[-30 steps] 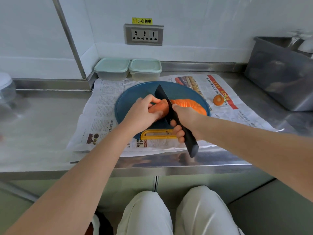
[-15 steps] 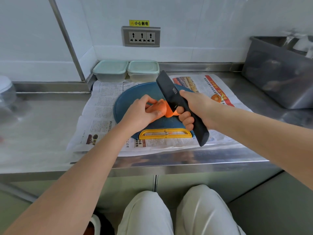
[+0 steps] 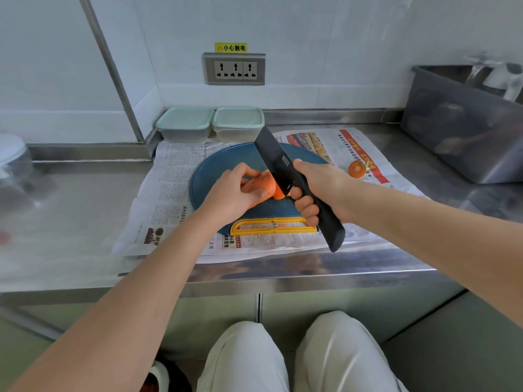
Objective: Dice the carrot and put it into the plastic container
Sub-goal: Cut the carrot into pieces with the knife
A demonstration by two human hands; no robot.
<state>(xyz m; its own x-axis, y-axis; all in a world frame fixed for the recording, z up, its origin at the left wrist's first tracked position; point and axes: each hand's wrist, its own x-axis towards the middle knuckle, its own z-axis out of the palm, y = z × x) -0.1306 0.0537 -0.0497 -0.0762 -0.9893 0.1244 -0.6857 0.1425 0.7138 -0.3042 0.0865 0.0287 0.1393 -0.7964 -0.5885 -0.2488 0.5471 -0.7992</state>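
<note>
Lifts black cleaver off carrot in clenched right hand, pinches carrot with left hand; risks nicking nearby fingertips.

Light is bright, soft and even, and the shadows under the left hand and right hand are faint. Both hands, the carrot and the knife look fairly sharp. Left of the left hand, hazy glare washes out the steel counter. Right of the right hand, the grey bin looks smeared. Straight edges bow toward the frame borders.
</note>
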